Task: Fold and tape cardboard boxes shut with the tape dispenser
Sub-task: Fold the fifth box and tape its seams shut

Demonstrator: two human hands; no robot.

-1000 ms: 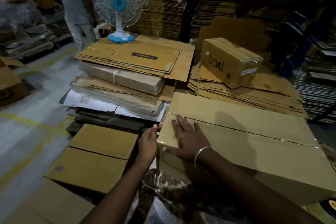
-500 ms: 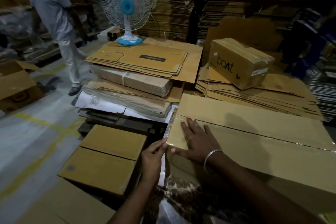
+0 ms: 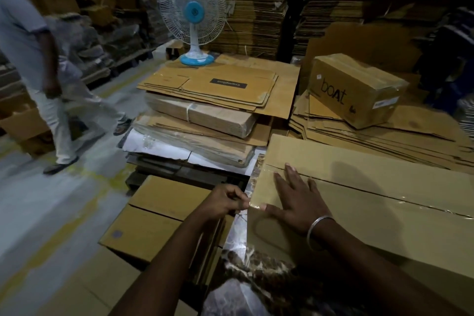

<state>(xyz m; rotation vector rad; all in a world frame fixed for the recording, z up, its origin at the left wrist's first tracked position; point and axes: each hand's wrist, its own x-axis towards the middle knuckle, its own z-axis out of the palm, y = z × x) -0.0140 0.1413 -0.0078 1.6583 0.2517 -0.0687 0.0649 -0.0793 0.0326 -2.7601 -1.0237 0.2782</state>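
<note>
A long brown cardboard box point(image 3: 372, 187) lies in front of me with its two top flaps closed along a lengthwise seam. Clear tape point(image 3: 256, 204) glints at its near left corner. My right hand point(image 3: 295, 197) lies flat on the top near that corner, fingers spread, a metal bangle on the wrist. My left hand point(image 3: 225, 200) is just left of the corner with its fingers curled, pinching the edge of the clear tape there. No tape dispenser is in view.
Below my left hand stands a closed box point(image 3: 159, 215). Behind are stacks of flat cardboard point(image 3: 213, 100), a blue and white table fan point(image 3: 193, 18) and a taped "boAt" box point(image 3: 356, 87). A person point(image 3: 36, 67) walks on the floor at the left.
My left hand has dropped a little and curled its fingers at the box's corner. The right hand stays flat on the box. The person at the left has walked closer.
</note>
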